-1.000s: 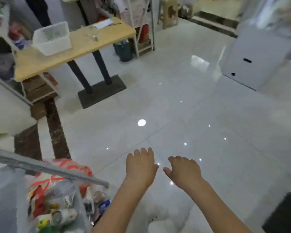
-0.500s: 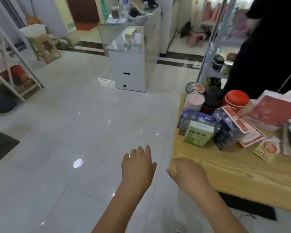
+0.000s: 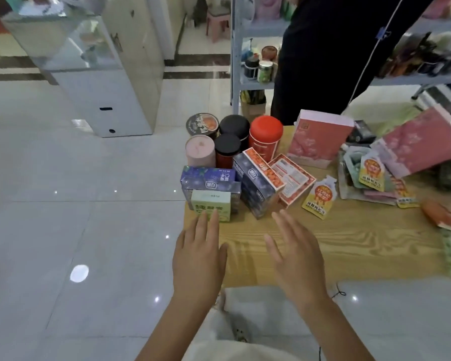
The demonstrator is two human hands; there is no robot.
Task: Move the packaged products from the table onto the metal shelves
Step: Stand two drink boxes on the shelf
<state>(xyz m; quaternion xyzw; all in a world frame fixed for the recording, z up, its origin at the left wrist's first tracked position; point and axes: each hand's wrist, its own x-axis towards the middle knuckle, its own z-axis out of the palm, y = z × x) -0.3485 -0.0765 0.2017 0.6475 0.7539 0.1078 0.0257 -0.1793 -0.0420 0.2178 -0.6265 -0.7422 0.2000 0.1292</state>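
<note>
A wooden table point(image 3: 349, 241) carries packaged products. At its left end stand a small green box point(image 3: 212, 204), a blue box point(image 3: 208, 179) behind it, and a dark box with an orange top point(image 3: 258, 183). Behind them are a pink can point(image 3: 200, 151), black-lidded jars point(image 3: 228, 149) and a red canister point(image 3: 265, 135). Pink boxes point(image 3: 319, 139) and yellow pouches point(image 3: 320, 196) lie further right. My left hand point(image 3: 199, 254) reaches out flat, its fingertips at the green box. My right hand point(image 3: 294, 254) hovers empty with fingers spread, near the dark box.
A person in black point(image 3: 331, 48) stands behind the table in front of a metal shelf unit point(image 3: 236, 56) holding jars. A glass-topped white cabinet point(image 3: 102, 82) stands at the left on the glossy tiled floor. A pink stool point(image 3: 218, 19) sits far back.
The view swung from the floor and another table to this product table. Both hands stretched forward over its near left edge, fingers straightening toward the boxes.
</note>
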